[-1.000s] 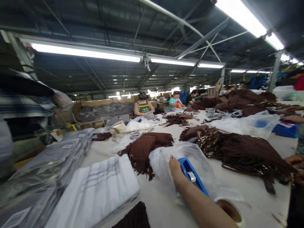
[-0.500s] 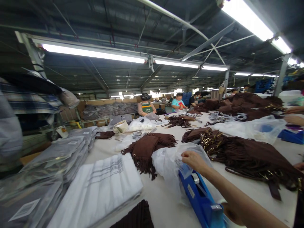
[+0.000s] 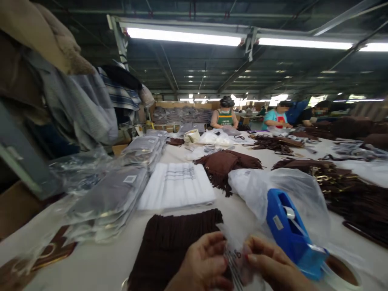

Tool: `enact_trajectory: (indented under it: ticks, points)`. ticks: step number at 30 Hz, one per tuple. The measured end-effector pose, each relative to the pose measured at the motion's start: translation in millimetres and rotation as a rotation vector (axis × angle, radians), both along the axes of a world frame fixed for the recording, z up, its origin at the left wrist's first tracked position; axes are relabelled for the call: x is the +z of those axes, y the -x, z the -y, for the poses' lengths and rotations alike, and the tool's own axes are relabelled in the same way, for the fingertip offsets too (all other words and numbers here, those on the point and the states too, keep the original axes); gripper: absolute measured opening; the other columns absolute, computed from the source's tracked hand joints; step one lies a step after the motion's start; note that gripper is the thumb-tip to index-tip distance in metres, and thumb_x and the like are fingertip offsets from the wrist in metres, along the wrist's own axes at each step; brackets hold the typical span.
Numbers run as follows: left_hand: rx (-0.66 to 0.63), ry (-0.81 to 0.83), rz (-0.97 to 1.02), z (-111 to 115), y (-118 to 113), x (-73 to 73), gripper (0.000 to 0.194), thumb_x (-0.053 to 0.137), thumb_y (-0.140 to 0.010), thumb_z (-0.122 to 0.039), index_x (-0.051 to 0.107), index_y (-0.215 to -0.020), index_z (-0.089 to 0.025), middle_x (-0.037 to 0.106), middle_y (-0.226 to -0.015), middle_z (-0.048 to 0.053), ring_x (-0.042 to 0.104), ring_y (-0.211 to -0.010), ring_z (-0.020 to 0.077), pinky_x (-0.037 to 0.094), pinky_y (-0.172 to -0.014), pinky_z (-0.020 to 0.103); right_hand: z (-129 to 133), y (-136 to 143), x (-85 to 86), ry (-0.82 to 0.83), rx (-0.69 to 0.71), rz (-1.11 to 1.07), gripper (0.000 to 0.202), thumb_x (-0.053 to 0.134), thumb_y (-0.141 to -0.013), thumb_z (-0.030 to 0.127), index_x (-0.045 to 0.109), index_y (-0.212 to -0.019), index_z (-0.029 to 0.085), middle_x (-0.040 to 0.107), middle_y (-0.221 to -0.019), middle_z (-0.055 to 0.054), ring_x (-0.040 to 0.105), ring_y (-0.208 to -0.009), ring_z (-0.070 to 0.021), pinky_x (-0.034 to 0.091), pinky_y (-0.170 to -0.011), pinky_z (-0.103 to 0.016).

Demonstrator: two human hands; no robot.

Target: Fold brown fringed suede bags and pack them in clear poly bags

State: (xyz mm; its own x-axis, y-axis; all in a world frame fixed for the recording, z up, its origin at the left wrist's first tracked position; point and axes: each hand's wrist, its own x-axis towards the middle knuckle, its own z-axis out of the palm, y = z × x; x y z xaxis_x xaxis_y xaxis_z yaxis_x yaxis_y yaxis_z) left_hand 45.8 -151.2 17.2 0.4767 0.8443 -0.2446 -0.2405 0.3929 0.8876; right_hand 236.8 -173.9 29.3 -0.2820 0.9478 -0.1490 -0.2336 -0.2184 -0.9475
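A small clear plastic bag [image 3: 235,242] is held between my two hands, low in the view. Thin silvery strands and a small dark curl show through it; I cannot make out what they are. My left hand [image 3: 201,260] has its fingers curled on the bag's left side. From the other side, my right hand [image 3: 271,260] pinches it between thumb and fingers. Beneath my left hand lies a dark brown fringed piece [image 3: 169,242]. A blue tape dispenser [image 3: 287,226] stands just beyond my right hand, with clear plastic bags [image 3: 251,190] behind it.
A folded white cloth [image 3: 178,188] and stacked bagged grey items [image 3: 112,198] lie to the left. Brown fringed pieces [image 3: 224,163] spread across the table. A tape roll [image 3: 342,270] sits at lower right. Co-workers [image 3: 224,117] are across the table; garments [image 3: 75,97] hang at left.
My right hand has come back from the clear bags behind the tape dispenser and now holds a small bag. My left hand has come into view on it. The view has turned left.
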Motion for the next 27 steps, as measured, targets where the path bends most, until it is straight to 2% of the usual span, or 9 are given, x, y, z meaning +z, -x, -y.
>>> enact_trajectory:
  ticks: [2, 4, 8, 10, 12, 14, 19, 24, 27]
  points:
    - [-0.015, 0.238, 0.261, -9.4, -7.1, -7.7, 0.072, 0.081, -0.048, -0.050, 0.055, -0.106, -0.015, 0.061, -0.097, 0.008, 0.061, -0.075, 0.0168, 0.047, -0.060, 0.027, 1.0, 13.9, -14.1, 0.020, 0.044, -0.051, 0.020, 0.063, -0.069, 0.036, 0.054, -0.068, 0.018, 0.064, -0.062, -0.001, 0.057, -0.060, -0.0141, 0.039, -0.062, -0.027]
    - [0.058, 0.335, 0.318, -12.8, -4.2, -13.6, 0.071, 0.080, -0.050, -0.048, 0.053, -0.107, -0.015, 0.060, -0.093, 0.006, 0.059, -0.067, 0.0133, 0.044, -0.057, 0.025, 0.8, 21.7, -23.1, 0.057, 0.077, -0.098, 0.017, 0.062, -0.067, 0.032, 0.053, -0.067, 0.018, 0.063, -0.061, -0.002, 0.057, -0.058, -0.0145, 0.038, -0.060, -0.026]
    - [0.093, 0.258, 0.289, -8.6, 10.0, -17.1, 0.078, 0.084, -0.046, -0.036, 0.051, -0.116, -0.021, 0.060, -0.107, 0.005, 0.055, -0.059, 0.0094, 0.038, -0.052, 0.023, -0.8, 28.0, -24.9, 0.142, 0.139, -0.160, 0.014, 0.060, -0.058, 0.027, 0.054, -0.065, 0.017, 0.062, -0.060, -0.001, 0.054, -0.052, -0.0122, 0.035, -0.053, -0.023]
    - [0.077, 0.171, 0.223, -6.5, 15.8, -16.4, 0.057, 0.083, -0.047, -0.036, 0.061, -0.095, -0.014, 0.063, -0.084, 0.003, 0.047, -0.049, 0.0064, 0.030, -0.045, 0.020, -1.7, 30.2, -23.0, 0.159, 0.135, -0.168, 0.014, 0.061, -0.055, 0.026, 0.054, -0.063, 0.016, 0.061, -0.060, -0.001, 0.052, -0.052, -0.0106, 0.034, -0.052, -0.022]
    - [0.130, 0.079, 0.126, -5.8, 22.4, -15.8, 0.038, 0.079, -0.053, -0.040, 0.058, -0.067, -0.012, 0.055, -0.057, -0.001, 0.037, -0.040, 0.0042, 0.022, -0.042, 0.020, -2.9, 32.8, -23.2, 0.167, 0.126, -0.160, 0.016, 0.063, -0.055, 0.027, 0.054, -0.062, 0.016, 0.059, -0.058, -0.001, 0.051, -0.052, -0.0101, 0.033, -0.051, -0.021]
    - [0.245, -0.013, 0.003, -6.3, 31.9, -17.3, 0.037, 0.073, -0.059, -0.043, 0.050, -0.057, -0.015, 0.049, -0.048, -0.004, 0.030, -0.039, 0.0035, 0.019, -0.043, 0.021, -4.9, 36.8, -26.9, 0.179, 0.079, -0.133, 0.022, 0.066, -0.059, 0.033, 0.052, -0.062, 0.017, 0.059, -0.057, 0.000, 0.050, -0.051, -0.0104, 0.034, -0.051, -0.022]
    - [0.438, -0.237, -0.501, -14.3, 63.6, -30.0, 0.026, 0.054, -0.073, -0.041, 0.049, -0.062, -0.018, 0.043, -0.049, -0.007, 0.034, -0.043, 0.0074, 0.025, -0.046, 0.021, -21.9, 53.0, -43.6, 0.111, -0.224, 0.142, 0.036, 0.067, -0.067, 0.051, 0.051, -0.074, 0.020, 0.051, -0.056, 0.006, 0.044, -0.046, -0.0075, 0.032, -0.046, -0.020]
    - [0.431, -0.500, -1.257, -30.3, 83.0, -34.3, 0.025, 0.040, -0.087, -0.025, 0.051, -0.065, -0.019, 0.052, -0.058, -0.003, 0.053, -0.059, 0.0130, 0.037, -0.061, 0.024, -65.7, 67.7, -54.7, -0.520, -0.323, 0.783, 0.028, 0.048, -0.082, 0.048, 0.056, -0.084, 0.021, 0.061, -0.069, 0.000, 0.058, -0.062, -0.0147, 0.045, -0.058, -0.026]
    - [0.355, -0.542, -1.441, -33.1, 87.8, -36.3, 0.020, 0.044, -0.086, -0.018, 0.057, -0.071, -0.018, 0.059, -0.066, 0.001, 0.059, -0.066, 0.0179, 0.041, -0.066, 0.029, -92.0, 72.8, -64.0, -0.690, -0.290, 0.910, 0.021, 0.048, -0.081, 0.039, 0.057, -0.085, 0.021, 0.066, -0.079, -0.004, 0.062, -0.072, -0.0185, 0.049, -0.068, -0.030]
